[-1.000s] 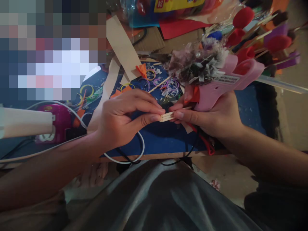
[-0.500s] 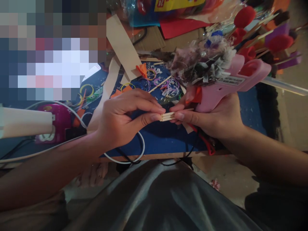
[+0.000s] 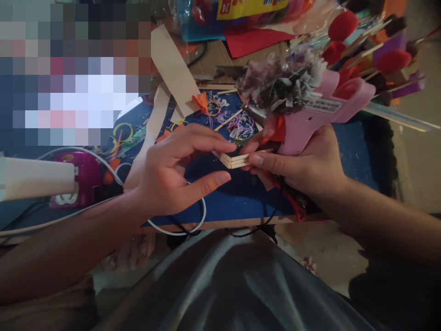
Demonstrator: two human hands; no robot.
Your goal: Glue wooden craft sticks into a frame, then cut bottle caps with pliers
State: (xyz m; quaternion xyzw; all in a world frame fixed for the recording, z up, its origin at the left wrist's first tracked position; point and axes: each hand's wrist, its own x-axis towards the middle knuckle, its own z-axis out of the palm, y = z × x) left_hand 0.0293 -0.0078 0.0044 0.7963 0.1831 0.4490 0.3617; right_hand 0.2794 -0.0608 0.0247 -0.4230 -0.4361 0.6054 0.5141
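Between my hands is a small frame of stacked pale wooden sticks [image 3: 239, 161], with a layered corner facing me. My right hand [image 3: 303, 168] pinches its right side between thumb and fingers. That same hand also holds a pink hot glue gun [image 3: 303, 124], whose nozzle area is hidden by grey, fluffy debris [image 3: 275, 82] stuck on it. My left hand [image 3: 179, 170] has its thumb spread away from its fingers. Its fingertips hover at the frame's left top edge; whether they touch it I cannot tell.
The blue tabletop [image 3: 234, 197] carries thread scraps, rubber bands and pale strips [image 3: 175, 69]. On the left are a magenta power socket [image 3: 86, 179] and a white cable [image 3: 206, 209]. Red-tipped sticks [image 3: 342, 25] stand at back right, beside plastic packs [image 3: 255, 9]. A blurred patch covers the upper left.
My left thumb has come off the stick frame and dropped down, leaving the hand spread. More of the frame's corner shows. The right hand and glue gun have shifted slightly left and up.
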